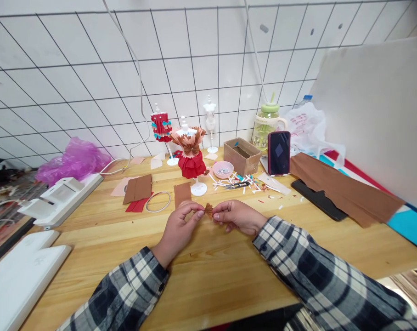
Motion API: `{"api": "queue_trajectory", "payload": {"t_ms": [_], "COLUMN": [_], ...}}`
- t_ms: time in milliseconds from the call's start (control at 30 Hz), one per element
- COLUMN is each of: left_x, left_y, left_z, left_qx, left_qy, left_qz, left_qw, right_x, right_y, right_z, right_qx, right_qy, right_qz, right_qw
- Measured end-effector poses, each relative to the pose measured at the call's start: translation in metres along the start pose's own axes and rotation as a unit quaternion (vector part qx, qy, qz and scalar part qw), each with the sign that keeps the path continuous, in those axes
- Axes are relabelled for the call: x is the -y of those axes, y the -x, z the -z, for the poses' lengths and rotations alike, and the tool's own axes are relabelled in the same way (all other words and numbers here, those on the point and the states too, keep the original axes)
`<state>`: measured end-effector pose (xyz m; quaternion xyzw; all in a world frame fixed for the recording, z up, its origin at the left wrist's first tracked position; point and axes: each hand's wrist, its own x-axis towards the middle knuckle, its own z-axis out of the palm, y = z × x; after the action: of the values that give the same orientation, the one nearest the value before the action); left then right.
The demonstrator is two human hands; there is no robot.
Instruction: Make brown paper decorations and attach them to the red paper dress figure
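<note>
Between my two hands, above the wooden table (208, 276), is a small brown pleated paper fan (208, 210). My left hand (181, 225) pinches its left edge with thumb and forefinger. The right edge sits between the thumb and fingers of my right hand (238, 217). Just beyond stands a small white mannequin (199, 188) in a dress with a red ruffled skirt (191, 165) and a brown pleated paper top (191, 146). A brown paper piece (183, 194) lies by its base, partly behind my left hand.
Thread snips (236, 185) lie among paper scraps near a pink dish (223, 169) and a cardboard box (248, 158). A phone (279, 154) stands upright at right. Brown paper sheets (138, 189), a wire ring (158, 209) and a power strip (74, 202) are at left.
</note>
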<state>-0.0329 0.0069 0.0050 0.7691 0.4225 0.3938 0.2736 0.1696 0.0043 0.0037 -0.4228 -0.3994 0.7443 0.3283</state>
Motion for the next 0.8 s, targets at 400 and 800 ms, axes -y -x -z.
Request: {"api": "queue_trajectory", "payload": {"t_ms": [400, 800], "left_x": [-0.016, -0.007], "left_y": [0.000, -0.001], "left_z": [0.003, -0.005], "left_qx": [0.234, 0.124], "left_qy": [-0.205, -0.277], "left_qz": [-0.206, -0.083], "left_qw": [0.928, 0.949], "right_x": [0.000, 0.003], "right_y": [-0.006, 0.007], "right_z": [0.008, -0.008], "right_qx": [-0.007, -0.096], "right_qy": [0.270, 0.468], "right_qz": [0.169, 0.331], "right_qw": [0.948, 0.814]}}
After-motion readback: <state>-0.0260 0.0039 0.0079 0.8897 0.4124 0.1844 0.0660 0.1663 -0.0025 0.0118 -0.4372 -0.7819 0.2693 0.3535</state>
